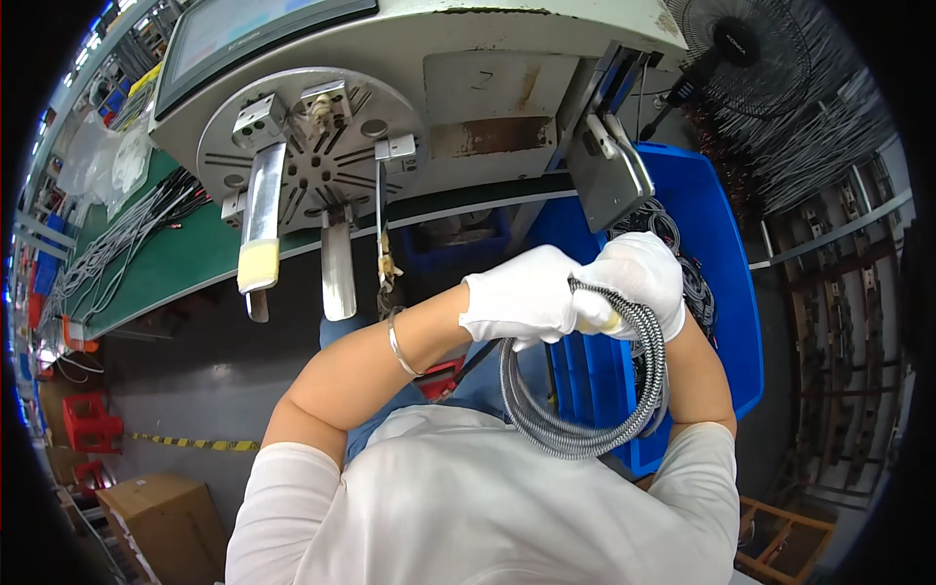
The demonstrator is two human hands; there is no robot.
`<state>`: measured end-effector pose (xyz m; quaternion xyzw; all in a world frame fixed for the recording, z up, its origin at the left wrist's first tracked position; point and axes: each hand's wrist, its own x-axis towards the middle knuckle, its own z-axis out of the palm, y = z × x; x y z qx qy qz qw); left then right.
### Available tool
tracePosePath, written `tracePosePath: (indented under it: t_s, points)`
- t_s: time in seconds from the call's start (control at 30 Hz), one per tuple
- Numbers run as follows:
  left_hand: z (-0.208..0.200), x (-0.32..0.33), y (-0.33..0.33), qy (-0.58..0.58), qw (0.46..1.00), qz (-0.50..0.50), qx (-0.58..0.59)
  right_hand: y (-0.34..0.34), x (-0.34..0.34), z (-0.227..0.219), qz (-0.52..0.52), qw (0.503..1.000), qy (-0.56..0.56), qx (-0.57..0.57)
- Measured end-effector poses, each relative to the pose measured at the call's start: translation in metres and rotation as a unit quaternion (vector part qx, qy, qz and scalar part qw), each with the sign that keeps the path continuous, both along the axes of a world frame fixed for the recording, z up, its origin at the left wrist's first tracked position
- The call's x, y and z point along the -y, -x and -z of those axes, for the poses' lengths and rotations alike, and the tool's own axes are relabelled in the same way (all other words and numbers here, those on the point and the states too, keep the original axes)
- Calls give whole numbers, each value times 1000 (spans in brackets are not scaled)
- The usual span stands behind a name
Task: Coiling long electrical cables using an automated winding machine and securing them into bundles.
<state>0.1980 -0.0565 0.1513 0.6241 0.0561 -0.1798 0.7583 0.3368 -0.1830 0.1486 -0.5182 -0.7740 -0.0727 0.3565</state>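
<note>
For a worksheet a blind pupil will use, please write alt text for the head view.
A person's white-gloved left hand and right hand hold a coil of black-and-white braided cable in front of their white shirt. Beyond stands a machine with a slotted metal disc; to the right, a blue bin holds coiled cables.

gap between metal prongs (pixel 338 275) and left grip (pixel 546 294), plate (pixel 606 180) perhaps close ahead
</note>
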Motion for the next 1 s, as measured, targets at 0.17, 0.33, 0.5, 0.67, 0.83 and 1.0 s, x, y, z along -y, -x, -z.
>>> tracePosePath:
  t_s: [0.17, 0.33, 0.5, 0.67, 0.83, 1.0]
  points:
    - [-1, 1, -10, 24, 999, 15, 40, -8, 12, -4, 34, 986, -13, -161]
    - [20, -1, -43, -29, 969, -119, 213, -12, 23, -11, -23, 874, 26, -484]
    - [33, 15, -66, -147, 800, -292, 504, -19, 9, -9, 86, 843, -49, -529]
    - [30, 2, -96, -267, 635, -401, 603, -44, -9, -14, 198, 852, -42, -484]
    - [26, -34, -146, -303, 662, -422, 540, -92, -44, -6, 304, 880, -68, -359]
    - [44, -40, -160, -185, 799, -465, 334, -129, -83, 43, 279, 870, -121, -389]
